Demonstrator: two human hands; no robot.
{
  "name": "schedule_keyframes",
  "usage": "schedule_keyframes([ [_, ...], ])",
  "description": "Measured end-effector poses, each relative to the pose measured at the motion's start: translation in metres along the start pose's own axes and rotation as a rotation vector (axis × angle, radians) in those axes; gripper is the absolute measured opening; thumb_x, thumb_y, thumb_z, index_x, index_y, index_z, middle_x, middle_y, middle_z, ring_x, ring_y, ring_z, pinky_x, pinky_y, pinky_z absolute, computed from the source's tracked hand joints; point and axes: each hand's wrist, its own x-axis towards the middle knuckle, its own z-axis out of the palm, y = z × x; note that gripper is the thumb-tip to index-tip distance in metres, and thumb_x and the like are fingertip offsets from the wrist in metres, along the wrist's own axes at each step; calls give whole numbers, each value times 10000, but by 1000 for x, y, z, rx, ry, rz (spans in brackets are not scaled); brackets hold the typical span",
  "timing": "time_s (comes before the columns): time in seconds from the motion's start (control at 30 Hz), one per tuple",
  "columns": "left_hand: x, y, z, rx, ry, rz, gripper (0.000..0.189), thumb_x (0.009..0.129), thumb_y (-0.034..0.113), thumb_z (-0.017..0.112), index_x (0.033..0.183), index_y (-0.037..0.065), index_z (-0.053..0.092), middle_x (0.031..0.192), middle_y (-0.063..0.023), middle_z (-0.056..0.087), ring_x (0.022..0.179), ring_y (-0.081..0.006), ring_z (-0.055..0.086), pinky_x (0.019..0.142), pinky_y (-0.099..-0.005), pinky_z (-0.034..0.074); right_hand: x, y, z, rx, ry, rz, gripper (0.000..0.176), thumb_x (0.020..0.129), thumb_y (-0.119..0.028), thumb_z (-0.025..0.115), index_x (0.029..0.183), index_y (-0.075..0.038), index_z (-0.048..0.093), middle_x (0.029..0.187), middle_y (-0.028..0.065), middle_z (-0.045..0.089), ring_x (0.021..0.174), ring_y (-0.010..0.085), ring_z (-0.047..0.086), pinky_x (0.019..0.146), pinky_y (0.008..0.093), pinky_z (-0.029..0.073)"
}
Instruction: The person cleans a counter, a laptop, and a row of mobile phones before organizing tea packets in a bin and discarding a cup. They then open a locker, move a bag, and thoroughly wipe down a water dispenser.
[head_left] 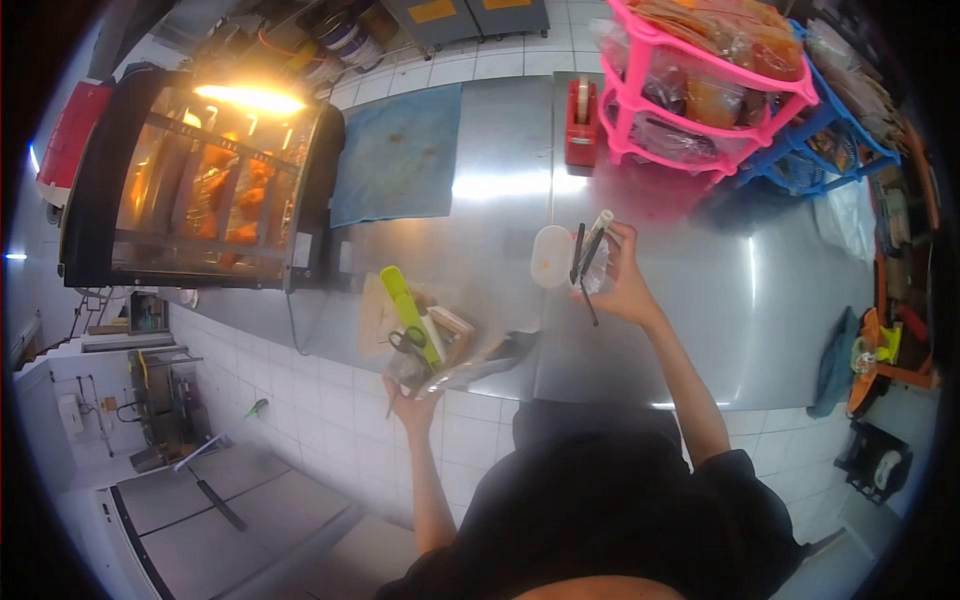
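My left hand is closed at the lower end of a bundle by the counter's front edge. In that bundle are scissors with dark handles and a long lime-green tool of a kind I cannot make out. A crinkled silvery wrapper lies beside it. My right hand grips a clear plastic cup above the steel counter. Black and white pen-like sticks stick out of the cup at a slant. Left of the cup is a white oval container.
A lit glass warming cabinet with food inside stands left. Beside it lies a blue cloth. A red tape dispenser, a pink rack and a blue rack holding packets stand along the counter's back.
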Motion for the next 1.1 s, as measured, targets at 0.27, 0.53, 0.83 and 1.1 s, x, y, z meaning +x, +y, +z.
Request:
schedule_keyframes([
  [0.27,41,5,87,42,-257,-47,845,716,327,838,1331,-69,413,1363,-215,477,1266,-286,459,1042,-384,384,-37,23,-98,-60,220,54,1030,617,-61,849,1388,-132,169,1419,163,359,1322,297,404,1065,467,380],
  [0.53,80,160,223,61,-693,-288,958,655,380,883,1323,-80,373,1295,-229,509,1158,-294,531,995,-396,413,-18,54,-122,-6,377,-51,987,657,51,769,1412,-104,152,1440,160,340,1368,276,363,1106,435,360],
  [0.83,129,115,310,230,-710,311,869,574,326,941,1164,-9,399,1001,-165,627,929,-270,656,782,-359,529,33,66,-128,-98,464,-161,937,739,142,640,1457,-92,85,1518,168,225,1413,267,279,1136,402,298],
  [1.1,153,112,328,-5,-986,115,592,762,158,804,1228,11,468,1145,-160,611,1074,-265,602,939,-373,486,34,57,-134,-99,603,-112,939,753,168,624,1461,-126,81,1558,184,142,1447,296,198,1156,441,238],
])
